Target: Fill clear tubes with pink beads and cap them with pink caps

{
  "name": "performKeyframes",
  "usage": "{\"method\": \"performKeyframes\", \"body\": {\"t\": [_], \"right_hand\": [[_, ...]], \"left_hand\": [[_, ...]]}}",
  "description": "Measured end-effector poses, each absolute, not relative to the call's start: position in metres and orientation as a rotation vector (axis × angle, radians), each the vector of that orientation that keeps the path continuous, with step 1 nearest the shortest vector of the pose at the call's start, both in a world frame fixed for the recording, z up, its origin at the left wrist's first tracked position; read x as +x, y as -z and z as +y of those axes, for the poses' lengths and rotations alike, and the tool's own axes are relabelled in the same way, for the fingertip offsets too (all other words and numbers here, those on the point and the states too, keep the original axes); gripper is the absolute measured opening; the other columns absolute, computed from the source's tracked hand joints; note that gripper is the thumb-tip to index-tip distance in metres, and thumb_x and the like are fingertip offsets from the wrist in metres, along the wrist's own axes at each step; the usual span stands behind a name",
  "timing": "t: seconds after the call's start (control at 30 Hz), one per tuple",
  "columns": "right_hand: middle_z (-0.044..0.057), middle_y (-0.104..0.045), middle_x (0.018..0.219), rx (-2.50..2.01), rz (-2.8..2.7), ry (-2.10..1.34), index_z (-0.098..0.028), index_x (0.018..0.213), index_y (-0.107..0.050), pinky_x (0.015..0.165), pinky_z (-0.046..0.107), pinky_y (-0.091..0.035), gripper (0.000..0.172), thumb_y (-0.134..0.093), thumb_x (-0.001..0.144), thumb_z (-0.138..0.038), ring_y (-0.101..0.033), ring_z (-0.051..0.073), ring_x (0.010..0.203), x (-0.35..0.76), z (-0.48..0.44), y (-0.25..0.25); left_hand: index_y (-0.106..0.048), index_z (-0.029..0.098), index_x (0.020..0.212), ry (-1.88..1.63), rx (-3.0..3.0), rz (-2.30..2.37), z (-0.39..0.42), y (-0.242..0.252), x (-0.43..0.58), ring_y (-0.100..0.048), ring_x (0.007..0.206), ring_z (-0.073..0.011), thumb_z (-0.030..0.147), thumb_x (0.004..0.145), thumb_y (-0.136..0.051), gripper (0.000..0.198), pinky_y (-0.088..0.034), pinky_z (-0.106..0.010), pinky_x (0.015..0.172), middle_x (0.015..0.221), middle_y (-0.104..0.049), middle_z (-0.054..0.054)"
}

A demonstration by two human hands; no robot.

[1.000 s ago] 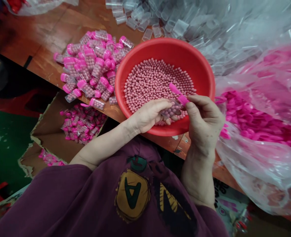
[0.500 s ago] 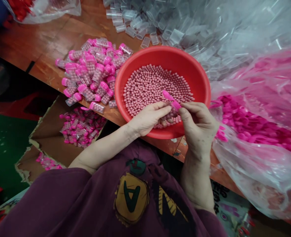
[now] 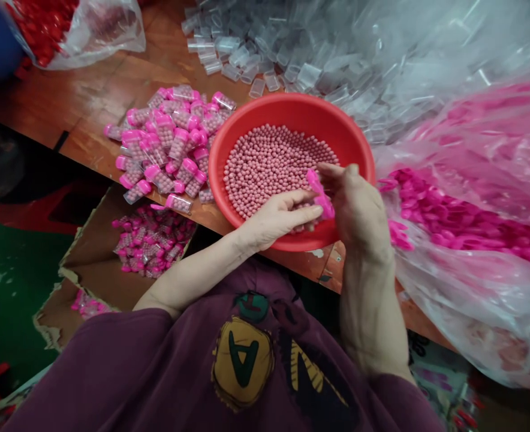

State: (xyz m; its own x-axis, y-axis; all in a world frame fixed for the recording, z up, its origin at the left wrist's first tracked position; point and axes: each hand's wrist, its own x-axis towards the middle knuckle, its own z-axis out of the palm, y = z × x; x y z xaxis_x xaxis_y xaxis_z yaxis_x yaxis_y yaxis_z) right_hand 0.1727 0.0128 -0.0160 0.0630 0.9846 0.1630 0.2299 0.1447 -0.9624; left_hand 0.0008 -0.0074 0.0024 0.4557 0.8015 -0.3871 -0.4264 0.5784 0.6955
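Over the near side of a red plastic bowl point(image 3: 292, 108) filled with pink beads point(image 3: 274, 162), my left hand point(image 3: 276, 217) is closed around a small bottle. Its bright pink cap point(image 3: 323, 201) sticks up between thumb and fingers, with the flap raised; the bottle's body is mostly hidden by the hand. My right hand point(image 3: 364, 213) is close against the cap's right side, fingers stretched out and loosely apart, not gripping it. Whether the palm touches the cap I cannot tell.
Filled pink-capped bottles point(image 3: 175, 135) are heaped left of the bowl. More lie in a cardboard box point(image 3: 94, 240) below the table edge. Clear empty tubes point(image 3: 247, 57) spread behind. At right, a plastic bag point(image 3: 454, 294) holds loose pink caps point(image 3: 463, 225). Red pieces point(image 3: 44, 30) lie far left.
My right hand has let go of the pink cap, its fingers straightening and lifting beside it. My left hand still holds the bottle. The view has shifted slightly.
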Motion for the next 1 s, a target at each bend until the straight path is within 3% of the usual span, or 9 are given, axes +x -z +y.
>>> {"method": "performKeyframes", "body": {"t": [0.13, 0.3, 0.43, 0.5, 0.6, 0.83, 0.9, 1.0], "right_hand": [[0.007, -0.086, 0.104, -1.174, -1.412, -1.078, -0.028, 0.126, -0.084, 0.083, 0.042, -0.072, 0.061, -0.067, 0.105, -0.082, -0.083, 0.024, 0.092, 0.169, 0.036, 0.013], [0.008, -0.084, 0.127, -1.063, -1.607, -0.740, -0.031, 0.138, -0.074, 0.100, 0.048, -0.070, 0.059, -0.085, 0.096, -0.071, -0.082, 0.027, 0.110, 0.182, 0.039, 0.010], [0.017, -0.079, 0.139, -1.165, -1.944, -0.354, -0.023, 0.144, -0.068, 0.112, 0.062, -0.061, 0.079, -0.100, 0.082, -0.058, -0.077, 0.039, 0.126, 0.190, 0.038, 0.011], [0.019, -0.078, 0.141, -1.255, -2.011, -0.170, -0.021, 0.147, -0.065, 0.113, 0.065, -0.059, 0.080, -0.100, 0.080, -0.049, -0.075, 0.042, 0.128, 0.188, 0.039, 0.015], [0.019, -0.077, 0.138, -1.262, -1.990, -0.045, -0.022, 0.145, -0.064, 0.111, 0.063, -0.060, 0.068, -0.089, 0.084, -0.036, -0.074, 0.041, 0.127, 0.183, 0.046, 0.024], [0.017, -0.079, 0.123, -1.152, -2.036, 0.044, -0.022, 0.137, -0.067, 0.104, 0.061, -0.063, 0.057, -0.083, 0.084, -0.036, -0.076, 0.040, 0.116, 0.191, 0.056, 0.037], [0.015, -0.080, 0.120, -1.201, -2.040, 0.001, -0.023, 0.138, -0.067, 0.102, 0.059, -0.064, 0.058, -0.084, 0.084, -0.038, -0.077, 0.038, 0.112, 0.189, 0.055, 0.037], [0.021, -0.079, 0.137, -1.320, -2.053, -0.007, -0.019, 0.151, -0.061, 0.104, 0.061, -0.063, 0.073, -0.084, 0.085, -0.040, -0.076, 0.041, 0.123, 0.180, 0.053, 0.037]], "left_hand": [[-0.085, 0.016, 0.093, -0.864, 0.452, 0.734, 0.003, -0.006, 0.002, -0.073, 0.089, -0.0123, 0.015, 0.086, -0.095, 0.012, -0.056, -0.025, 0.094, 0.088, -0.080, -0.002], [-0.083, 0.014, 0.090, -0.933, 0.475, 0.774, 0.031, -0.020, -0.001, -0.062, 0.075, -0.0089, 0.014, 0.099, -0.082, 0.009, -0.043, -0.021, 0.072, 0.083, -0.076, -0.001], [-0.081, 0.013, 0.085, -0.972, 0.474, 0.815, 0.049, -0.024, 0.001, -0.059, 0.072, -0.0101, 0.014, 0.100, -0.079, 0.015, -0.042, -0.023, 0.072, 0.077, -0.072, 0.000], [-0.081, 0.013, 0.084, -0.978, 0.471, 0.822, 0.054, -0.023, 0.006, -0.058, 0.070, -0.0098, 0.013, 0.100, -0.079, 0.017, -0.041, -0.024, 0.072, 0.075, -0.072, 0.000], [-0.081, 0.014, 0.084, -1.024, 0.454, 0.817, 0.057, -0.023, 0.017, -0.060, 0.072, -0.0097, 0.011, 0.099, -0.080, 0.015, -0.045, -0.024, 0.078, 0.078, -0.075, 0.000], [-0.079, 0.014, 0.080, -1.064, 0.447, 0.839, 0.054, -0.026, 0.027, -0.058, 0.072, -0.0095, 0.010, 0.103, -0.077, 0.023, -0.045, -0.023, 0.077, 0.075, -0.072, 0.001], [-0.080, 0.014, 0.082, -1.067, 0.499, 0.864, 0.053, -0.023, 0.025, -0.057, 0.072, -0.0098, 0.012, 0.104, -0.077, 0.022, -0.046, -0.023, 0.077, 0.075, -0.071, 0.002], [-0.080, 0.014, 0.088, -1.148, 0.547, 0.894, 0.051, -0.018, 0.023, -0.060, 0.074, -0.0095, 0.008, 0.102, -0.078, 0.016, -0.048, -0.023, 0.082, 0.077, -0.072, 0.003]]}}
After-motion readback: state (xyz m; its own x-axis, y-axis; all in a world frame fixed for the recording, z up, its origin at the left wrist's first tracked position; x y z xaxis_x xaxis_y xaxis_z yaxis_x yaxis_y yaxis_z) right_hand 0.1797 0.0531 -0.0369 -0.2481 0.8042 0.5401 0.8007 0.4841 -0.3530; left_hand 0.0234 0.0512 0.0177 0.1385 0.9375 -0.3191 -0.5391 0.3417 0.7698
